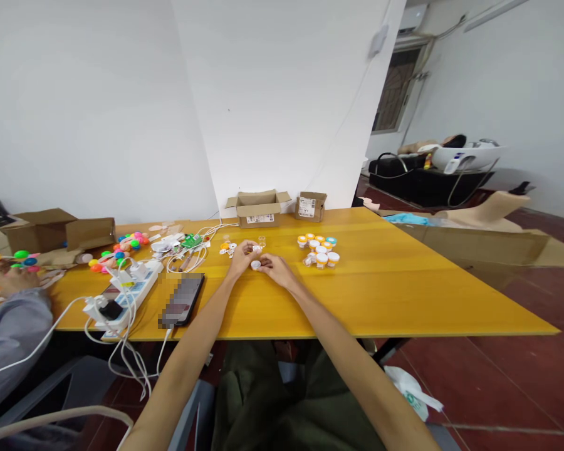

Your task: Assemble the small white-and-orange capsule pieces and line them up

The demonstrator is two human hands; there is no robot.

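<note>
My left hand [245,255] is closed around a small white piece [257,249], perhaps a lid, pinched at the fingertips. Close beside it, my right hand [273,268] has its fingers closed on a small clear cup [255,265] with a whitish round end. A clear cup [262,239] stands just beyond the hands. To the left lie several loose white and orange lids [227,250]. On the right are several small clear cups with white, orange and blue lids [320,248], grouped together. Fine detail between my fingers is too small to make out.
An open cardboard box [259,210] and a smaller box [311,207] stand by the wall. Left are a phone [184,300], a power strip [141,288] with tangled cables, and colourful balls [117,257]. Another person's hand [16,280] works at far left.
</note>
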